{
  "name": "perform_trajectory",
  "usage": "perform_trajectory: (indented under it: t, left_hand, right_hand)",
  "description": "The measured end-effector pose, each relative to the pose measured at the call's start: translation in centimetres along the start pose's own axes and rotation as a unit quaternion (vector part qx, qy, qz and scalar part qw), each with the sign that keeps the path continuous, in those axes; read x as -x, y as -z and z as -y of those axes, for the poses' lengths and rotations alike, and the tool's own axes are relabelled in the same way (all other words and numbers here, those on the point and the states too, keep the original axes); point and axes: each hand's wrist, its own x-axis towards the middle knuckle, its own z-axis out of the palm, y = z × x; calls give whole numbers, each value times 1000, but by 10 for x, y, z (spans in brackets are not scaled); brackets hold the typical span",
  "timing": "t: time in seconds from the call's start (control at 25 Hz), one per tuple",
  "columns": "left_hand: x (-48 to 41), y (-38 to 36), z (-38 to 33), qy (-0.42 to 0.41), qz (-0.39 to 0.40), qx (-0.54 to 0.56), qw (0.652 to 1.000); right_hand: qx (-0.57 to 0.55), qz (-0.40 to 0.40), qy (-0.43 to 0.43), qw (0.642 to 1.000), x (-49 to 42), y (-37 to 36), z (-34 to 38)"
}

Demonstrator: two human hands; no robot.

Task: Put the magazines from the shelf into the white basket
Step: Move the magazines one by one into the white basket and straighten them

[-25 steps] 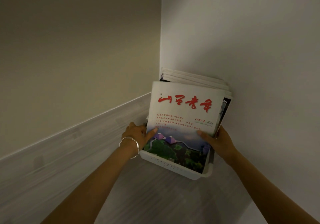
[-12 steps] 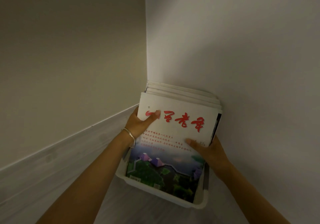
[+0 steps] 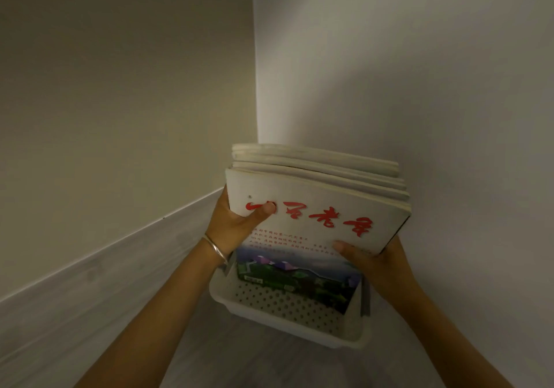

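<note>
Holding a stack of magazines (image 3: 317, 177) with both hands, upright and leaning a little back, with its lower edge down inside the white basket (image 3: 287, 326) and most of its height rising above the basket rim. Showing toward the camera the front magazine (image 3: 311, 207), with a white cover, large red Chinese title characters in the upper part and a colourful landscape picture below, this picture part reaching down inside the basket.

Gripping the left side edge of the stack with the left hand (image 3: 232, 225), above the left rim of the basket. Pressing the left thumb (image 3: 265, 209) flat over the first red character. Hiding the other fingers behind the stack, so cannot tell whether spread or together. Wearing a thin silver bracelet (image 3: 215, 248) on the left wrist, just above the left rim of the basket.

Gripping the lower right part of the stack with the right hand (image 3: 377, 263), above the right rim of the basket. Laying the right thumb (image 3: 344, 245) on the cover beside the small red text lines, with the remaining fingers going round the right edge and out of view.

Seeing the perforated inner surface (image 3: 284, 302) of the basket in front of the stack. Seeing the basket on a grey wood-grain surface (image 3: 239, 357), close to a corner, with a beige wall (image 3: 120, 103) to the left of the basket and a white wall (image 3: 419, 88) behind and to the right of it.
</note>
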Motion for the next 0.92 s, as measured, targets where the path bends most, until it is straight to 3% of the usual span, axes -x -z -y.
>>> perform_trajectory:
  t: [0.24,0.48,0.68,0.92]
  left_hand:
    - [15,6,4,51,67,-2,996]
    - [7,-2,8,86,45,-9,995]
    - [-3,-4,6,102,5,0,995]
    - [-10,-4,9,123,-23,13,992]
  right_hand:
    - [7,-23,-28,999,5,-4,-7]
    - [-44,5,-35,998,5,-9,0]
    - [-64,-44,-41,996,3,-10,-2]
    - [-49,-37,-27,998,1,-14,1]
